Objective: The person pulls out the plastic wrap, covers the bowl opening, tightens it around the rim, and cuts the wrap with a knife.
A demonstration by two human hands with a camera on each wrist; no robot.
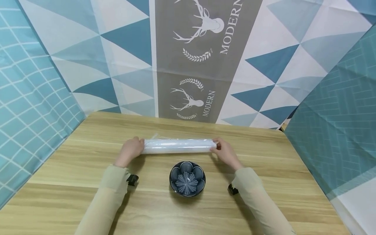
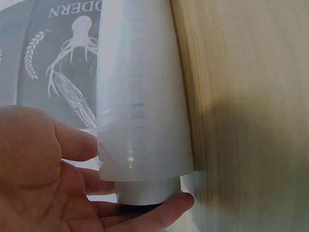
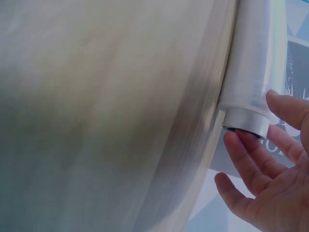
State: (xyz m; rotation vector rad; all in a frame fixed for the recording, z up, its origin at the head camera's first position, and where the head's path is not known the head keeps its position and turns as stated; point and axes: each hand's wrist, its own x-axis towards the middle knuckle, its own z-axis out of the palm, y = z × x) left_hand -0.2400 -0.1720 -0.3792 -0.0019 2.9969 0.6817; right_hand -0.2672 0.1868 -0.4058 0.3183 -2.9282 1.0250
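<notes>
A roll of clear plastic wrap (image 1: 179,146) lies crosswise over the table between both hands. My left hand (image 1: 131,150) holds its left end; in the left wrist view, fingers curl around the white core tube (image 2: 147,191), and a loose strip of film (image 2: 75,99) sticks out beside the roll. At the other end, my right hand (image 1: 225,152) grips the roll, with the thumb against the film and fingertips at the mouth of the core (image 3: 246,123). Nearer to me, between the forearms, stands a dark blue bowl (image 1: 187,179) with a petal pattern inside.
The wooden table (image 1: 152,209) carries the roll and the bowl. Behind it hangs a cloth (image 1: 126,49) with triangles and deer heads. Teal patterned cloths flank the left and right sides. Black wrist devices (image 1: 133,180) sit under the sleeves.
</notes>
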